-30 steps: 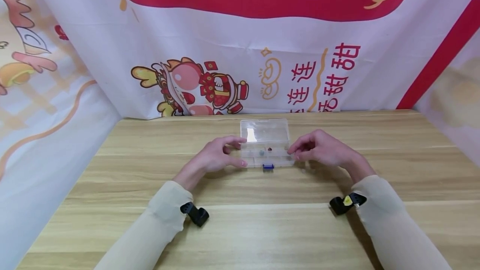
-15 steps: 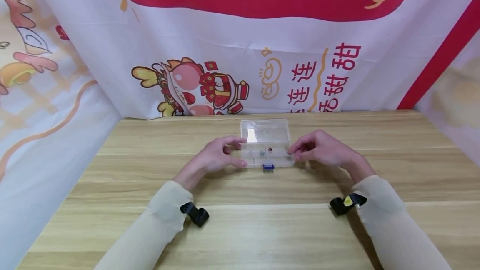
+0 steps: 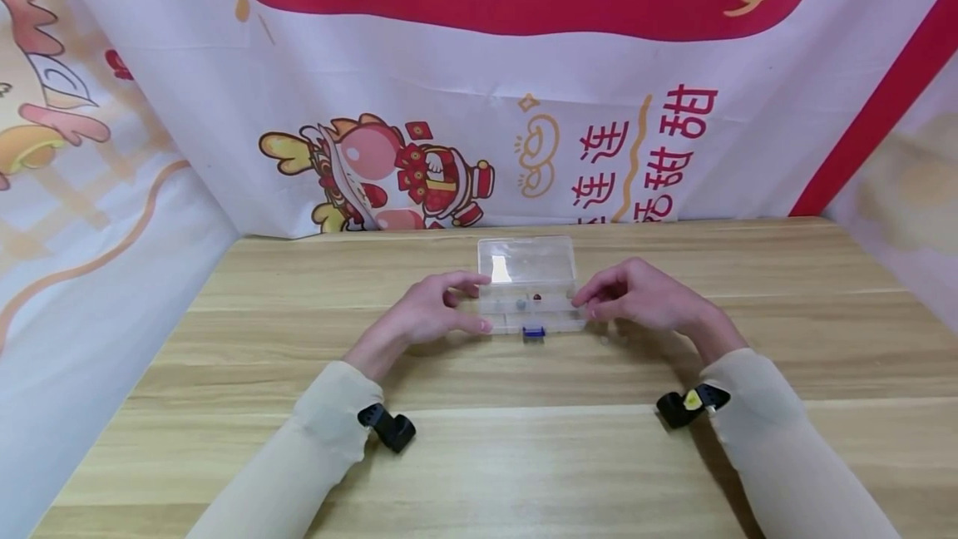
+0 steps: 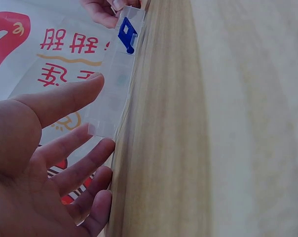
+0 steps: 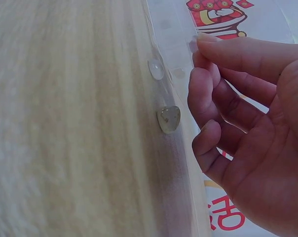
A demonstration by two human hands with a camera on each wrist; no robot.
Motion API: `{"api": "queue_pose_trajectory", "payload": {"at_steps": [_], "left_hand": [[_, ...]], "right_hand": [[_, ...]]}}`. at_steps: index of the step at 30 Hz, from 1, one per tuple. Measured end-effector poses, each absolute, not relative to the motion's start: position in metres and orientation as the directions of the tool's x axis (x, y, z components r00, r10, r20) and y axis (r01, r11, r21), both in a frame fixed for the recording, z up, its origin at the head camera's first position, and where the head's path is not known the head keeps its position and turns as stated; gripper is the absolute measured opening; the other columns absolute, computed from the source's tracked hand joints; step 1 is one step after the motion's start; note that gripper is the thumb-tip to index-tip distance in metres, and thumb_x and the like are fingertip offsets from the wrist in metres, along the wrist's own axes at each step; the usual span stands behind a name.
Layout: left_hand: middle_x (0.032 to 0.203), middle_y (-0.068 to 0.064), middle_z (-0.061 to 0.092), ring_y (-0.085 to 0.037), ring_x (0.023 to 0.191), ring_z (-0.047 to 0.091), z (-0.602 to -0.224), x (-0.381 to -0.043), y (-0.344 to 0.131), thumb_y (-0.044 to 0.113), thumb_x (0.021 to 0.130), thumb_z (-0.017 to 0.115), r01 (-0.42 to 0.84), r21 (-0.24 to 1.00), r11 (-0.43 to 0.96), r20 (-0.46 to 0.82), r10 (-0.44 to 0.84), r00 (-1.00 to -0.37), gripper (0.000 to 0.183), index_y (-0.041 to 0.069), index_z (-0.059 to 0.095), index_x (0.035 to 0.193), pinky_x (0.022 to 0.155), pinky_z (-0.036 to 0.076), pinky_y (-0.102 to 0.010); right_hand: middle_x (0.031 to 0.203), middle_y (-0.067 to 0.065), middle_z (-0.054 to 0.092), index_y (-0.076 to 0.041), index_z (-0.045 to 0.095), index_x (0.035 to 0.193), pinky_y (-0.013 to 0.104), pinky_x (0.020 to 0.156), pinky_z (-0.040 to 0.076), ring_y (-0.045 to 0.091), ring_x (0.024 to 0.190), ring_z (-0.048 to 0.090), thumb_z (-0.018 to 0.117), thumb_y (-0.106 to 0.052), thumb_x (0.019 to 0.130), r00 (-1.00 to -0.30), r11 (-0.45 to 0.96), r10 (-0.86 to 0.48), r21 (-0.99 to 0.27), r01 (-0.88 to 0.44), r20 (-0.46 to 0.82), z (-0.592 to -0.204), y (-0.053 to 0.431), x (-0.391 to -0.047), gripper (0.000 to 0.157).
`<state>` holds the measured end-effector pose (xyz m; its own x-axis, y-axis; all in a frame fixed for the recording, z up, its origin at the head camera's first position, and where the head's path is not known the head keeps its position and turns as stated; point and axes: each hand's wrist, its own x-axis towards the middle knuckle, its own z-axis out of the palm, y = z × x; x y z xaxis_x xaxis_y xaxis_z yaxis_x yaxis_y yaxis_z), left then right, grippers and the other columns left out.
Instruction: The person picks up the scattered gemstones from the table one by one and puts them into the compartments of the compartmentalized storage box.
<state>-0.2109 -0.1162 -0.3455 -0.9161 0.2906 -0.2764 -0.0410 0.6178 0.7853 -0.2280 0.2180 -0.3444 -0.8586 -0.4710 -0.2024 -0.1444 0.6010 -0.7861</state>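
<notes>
A clear plastic compartment box (image 3: 550,321) stands on the wooden table with its lid (image 3: 535,260) raised at the back and a blue latch (image 3: 534,333) at the front. Inside it are a pale blue-green piece (image 3: 521,304) and a dark red one (image 3: 537,298). My left hand (image 3: 441,309) holds the left end, thumb at the front corner and index finger at the back. At the other end, my right hand (image 3: 639,296) pinches the box's right edge between thumb and index finger, its other fingers curled. The contents of the right compartments are partly hidden.
Two small clear stones, one round (image 5: 157,69) and one more irregular (image 5: 169,119), lie on the table (image 3: 479,456) close to the right hand. A printed cloth (image 3: 449,65) hangs behind the table's back edge and along both sides.
</notes>
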Motion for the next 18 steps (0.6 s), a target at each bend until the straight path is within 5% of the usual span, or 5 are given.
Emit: {"api": "queue_pose_trajectory", "payload": {"at_steps": [18], "left_hand": [[0.148, 0.001, 0.061, -0.028, 0.134, 0.052, -0.3454, -0.2109, -0.1161, 0.031, 0.086, 0.089, -0.049, 0.785, 0.618, -0.286, 0.290, -0.913, 0.067, 0.036, 0.062, 0.147, 0.112, 0.044, -0.051]], "right_hand": [[0.108, 0.009, 0.077, -0.007, 0.078, 0.119, 0.028, 0.084, 0.056, 0.022, 0.097, 0.068, 0.078, -0.014, 0.096, -0.859, 0.574, -0.478, -0.806, -0.148, -0.184, -0.3401, 0.2252, -0.2258, 0.024]]}}
